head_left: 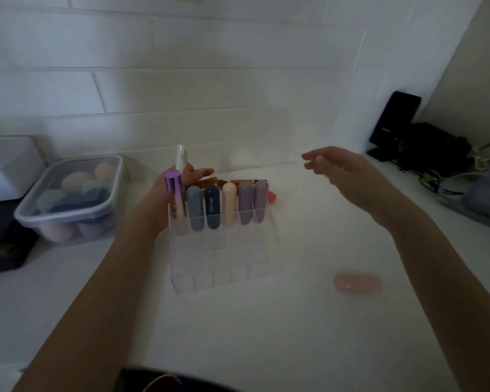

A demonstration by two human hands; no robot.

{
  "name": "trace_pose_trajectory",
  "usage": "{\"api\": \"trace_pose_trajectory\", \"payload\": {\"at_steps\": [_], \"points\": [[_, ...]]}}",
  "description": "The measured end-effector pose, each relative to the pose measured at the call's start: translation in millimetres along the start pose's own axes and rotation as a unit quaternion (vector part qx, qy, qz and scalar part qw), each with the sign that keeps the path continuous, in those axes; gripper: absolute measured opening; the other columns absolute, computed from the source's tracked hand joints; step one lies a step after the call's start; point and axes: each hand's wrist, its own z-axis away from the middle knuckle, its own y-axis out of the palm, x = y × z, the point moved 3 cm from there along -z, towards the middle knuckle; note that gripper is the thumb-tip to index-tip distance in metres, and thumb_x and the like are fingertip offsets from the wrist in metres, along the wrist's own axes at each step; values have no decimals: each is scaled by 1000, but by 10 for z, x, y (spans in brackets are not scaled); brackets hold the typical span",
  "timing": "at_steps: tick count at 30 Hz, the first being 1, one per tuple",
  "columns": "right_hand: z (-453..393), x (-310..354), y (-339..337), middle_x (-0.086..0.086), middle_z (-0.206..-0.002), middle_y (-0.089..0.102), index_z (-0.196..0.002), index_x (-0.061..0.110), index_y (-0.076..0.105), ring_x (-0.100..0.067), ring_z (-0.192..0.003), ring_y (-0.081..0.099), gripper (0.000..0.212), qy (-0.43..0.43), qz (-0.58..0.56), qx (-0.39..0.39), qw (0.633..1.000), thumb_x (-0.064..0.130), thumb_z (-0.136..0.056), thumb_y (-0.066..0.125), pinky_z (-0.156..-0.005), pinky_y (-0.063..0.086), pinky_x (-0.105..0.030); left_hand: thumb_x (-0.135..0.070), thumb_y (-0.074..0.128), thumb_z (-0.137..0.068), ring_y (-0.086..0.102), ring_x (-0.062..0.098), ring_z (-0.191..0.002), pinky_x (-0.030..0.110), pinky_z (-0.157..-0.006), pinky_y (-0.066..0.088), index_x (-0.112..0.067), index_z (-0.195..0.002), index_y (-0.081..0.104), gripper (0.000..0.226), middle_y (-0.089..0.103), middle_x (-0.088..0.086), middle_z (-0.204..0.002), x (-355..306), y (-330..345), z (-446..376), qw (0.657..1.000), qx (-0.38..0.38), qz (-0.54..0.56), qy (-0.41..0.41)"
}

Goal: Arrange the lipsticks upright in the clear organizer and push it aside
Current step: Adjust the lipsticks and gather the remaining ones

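Note:
The clear organizer (224,258) stands mid-table with several capsule-shaped lipsticks upright in its back row: grey-blue (195,207), navy (212,206), peach (229,203), and two mauve ones (252,200). A purple-capped lipstick (173,193) stands at the row's left end. My left hand (160,205) is at the organizer's back left corner, fingers closed on a white tube (180,158) that points up. My right hand (340,168) hovers to the right above the table, blurred, fingers apart and holding nothing. A pink lipstick (357,282) lies flat at the front right. Orange-red items (248,181) lie behind the organizer.
A lidded plastic box of coloured sponges (68,199) sits at the left, with a dark box (0,250) in front of it. Black gear and cables (425,148) crowd the back right corner. A white tiled wall rises just behind the organizer.

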Motion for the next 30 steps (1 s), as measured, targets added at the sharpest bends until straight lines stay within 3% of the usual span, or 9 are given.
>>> {"api": "trace_pose_trajectory", "payload": {"at_steps": [5,8,11,14,19,23,25,28,30], "points": [[1274,-148,68,25,-147,29,-139,44,34,-1,-142,17,55,54,165,105,979,58,-85,29,-118,13,-33,-25,51,-92,67,4,-62,22,-64,54,-12,-80,63,21,72,-9,-66,60,79,255,1000,-11,21,9],[1732,-319,174,35,-146,6,-138,55,12,2,-143,-5,56,90,205,128,966,63,-86,30,-119,-5,-41,-28,53,-90,62,5,-55,22,-62,50,-18,-68,67,28,67,-8,-62,97,30,386,998,-50,48,4],[1855,-451,241,34,-141,11,-130,54,11,-4,-145,4,50,77,222,89,968,57,-84,30,-115,-2,-34,-23,54,-87,53,10,-58,22,-62,43,-21,-65,59,22,59,-6,-58,99,14,550,996,-83,44,10],[1888,-491,260,24,-145,28,-134,46,26,-12,-145,19,51,45,220,46,973,51,-84,30,-120,8,-39,5,37,-93,58,-5,-58,0,-53,40,-22,-74,49,35,55,-6,-66,42,67,730,990,-122,66,27],[1927,-375,258,3,-130,60,-125,21,59,-18,-126,50,63,12,196,6,981,54,-81,29,-113,29,-43,-37,30,-100,66,5,-52,19,-56,51,-16,-51,70,66,68,-7,-51,22,205,880,986,-97,138,12],[1815,-318,272,9,-106,63,-118,20,62,-12,-103,57,31,24,112,1,993,27,-89,54,-92,41,-22,-43,31,-98,65,8,-55,26,-69,49,-16,-74,58,45,69,-5,-55,67,133,935,976,-170,135,23],[1625,-267,290,9,-101,60,-118,18,62,-10,-99,54,28,-1,117,-16,993,20,-90,58,-85,36,-15,-39,38,-97,59,6,-48,21,-58,50,-18,-69,51,37,61,-6,-52,53,94,939,969,-191,154,34],[1187,-218,325,0,-105,53,-120,16,62,-12,-96,51,31,-13,142,-61,988,11,-90,60,-85,36,-17,-32,43,-96,57,4,-42,19,-50,48,-19,-67,45,32,58,-9,-43,19,78,940,961,-226,159,30],[840,-266,341,-5,-103,58,-116,18,65,-20,-90,60,29,22,91,-81,992,15,-88,64,-87,47,-28,-24,47,-93,61,8,-57,24,-58,49,-17,-75,49,20,64,-4,-62,24,21,906,964,-248,88,42]]}}
